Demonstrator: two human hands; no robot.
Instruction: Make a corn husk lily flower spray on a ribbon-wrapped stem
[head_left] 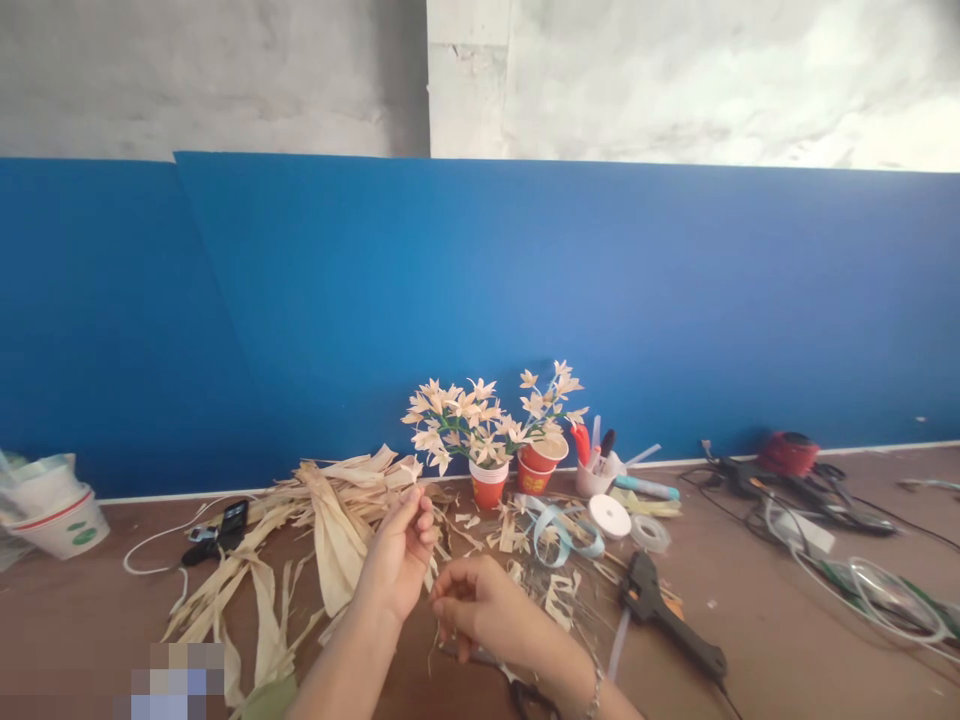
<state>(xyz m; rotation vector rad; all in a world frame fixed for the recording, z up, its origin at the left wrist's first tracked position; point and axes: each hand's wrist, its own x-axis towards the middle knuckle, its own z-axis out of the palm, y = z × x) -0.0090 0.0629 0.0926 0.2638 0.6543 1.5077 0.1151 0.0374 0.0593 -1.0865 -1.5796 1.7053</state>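
Flower (412, 470): gripped, projecting above left hand (406, 550) | right hand (487, 608): lower, fingers curled, contents cannot be determined

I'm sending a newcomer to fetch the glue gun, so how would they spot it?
Below the tall blue panel is a brown table. To the right of the person's right hand, nearer than the white spool, lies the glue gun. Unlike the pale rolls beyond it, it is dark and gun-shaped, with a cord at its handle end.
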